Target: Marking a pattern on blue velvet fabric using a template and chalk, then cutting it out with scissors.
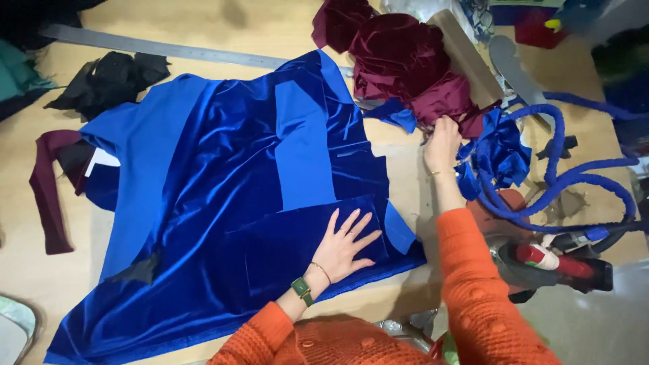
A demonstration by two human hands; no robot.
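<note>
Velvet, blue (223,203), spread across the wooden counter (40,277). Left hand (345,247) open, fingers splayed, flat on its near right edge. Right hand (443,138) reaches into the maroon fabric heap (405,67), fingers curled at the scraps (whether it has a pinch, cannot tell). Best keep the left palm weighted so the slippery pile doesn't creep; draw scraps away from the blue cord (574,179).
</note>
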